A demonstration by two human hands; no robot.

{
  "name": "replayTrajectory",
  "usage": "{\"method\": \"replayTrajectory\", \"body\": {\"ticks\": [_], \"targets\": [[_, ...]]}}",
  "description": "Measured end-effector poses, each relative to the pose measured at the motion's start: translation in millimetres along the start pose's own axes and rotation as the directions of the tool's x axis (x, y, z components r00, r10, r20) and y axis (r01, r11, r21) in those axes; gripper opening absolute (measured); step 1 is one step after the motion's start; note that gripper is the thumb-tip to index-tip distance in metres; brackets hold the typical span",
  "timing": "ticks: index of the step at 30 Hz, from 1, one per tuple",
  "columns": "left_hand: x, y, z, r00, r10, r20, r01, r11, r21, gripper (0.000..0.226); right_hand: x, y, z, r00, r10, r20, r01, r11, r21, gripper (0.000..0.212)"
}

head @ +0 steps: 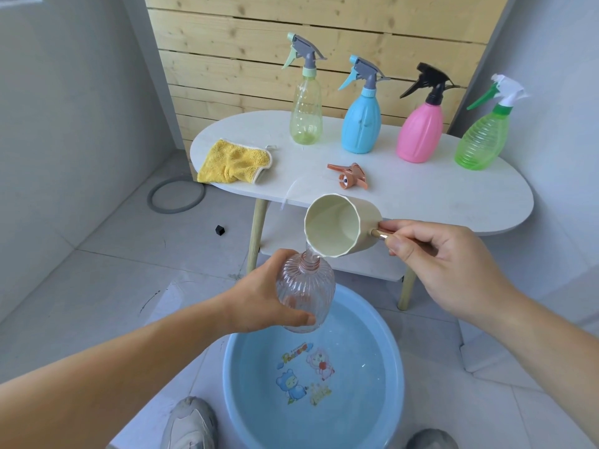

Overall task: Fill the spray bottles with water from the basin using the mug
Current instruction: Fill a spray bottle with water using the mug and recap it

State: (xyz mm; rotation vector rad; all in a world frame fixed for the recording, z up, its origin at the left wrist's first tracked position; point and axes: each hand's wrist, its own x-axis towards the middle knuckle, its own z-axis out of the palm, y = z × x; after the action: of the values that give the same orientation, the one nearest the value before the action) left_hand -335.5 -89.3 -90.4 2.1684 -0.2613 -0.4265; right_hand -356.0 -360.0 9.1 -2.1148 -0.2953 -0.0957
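My left hand grips a clear ribbed bottle with no cap, held upright above the far rim of the blue basin, which holds water. My right hand pinches the copper handle of a cream mug. The mug is tipped on its side with its lip at the bottle's neck, and a thin stream of water runs into the opening. The bottle's orange spray head lies on the white table.
Along the back of the table stand a yellow-green bottle, a blue bottle, a pink bottle and a green bottle. A yellow cloth lies at the table's left end. My shoes flank the basin.
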Motion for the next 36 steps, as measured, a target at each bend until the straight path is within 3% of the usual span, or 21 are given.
{"method": "replayTrajectory", "body": {"ticks": [36], "targets": [[2.6, -1.1, 4.8, 1.0, 0.004, -0.006, -0.004, 1.0, 0.021, 0.097, 3.0, 6.8, -1.4, 0.999, -0.05, -0.005, 0.05, 0.998, -0.037, 0.018]]}}
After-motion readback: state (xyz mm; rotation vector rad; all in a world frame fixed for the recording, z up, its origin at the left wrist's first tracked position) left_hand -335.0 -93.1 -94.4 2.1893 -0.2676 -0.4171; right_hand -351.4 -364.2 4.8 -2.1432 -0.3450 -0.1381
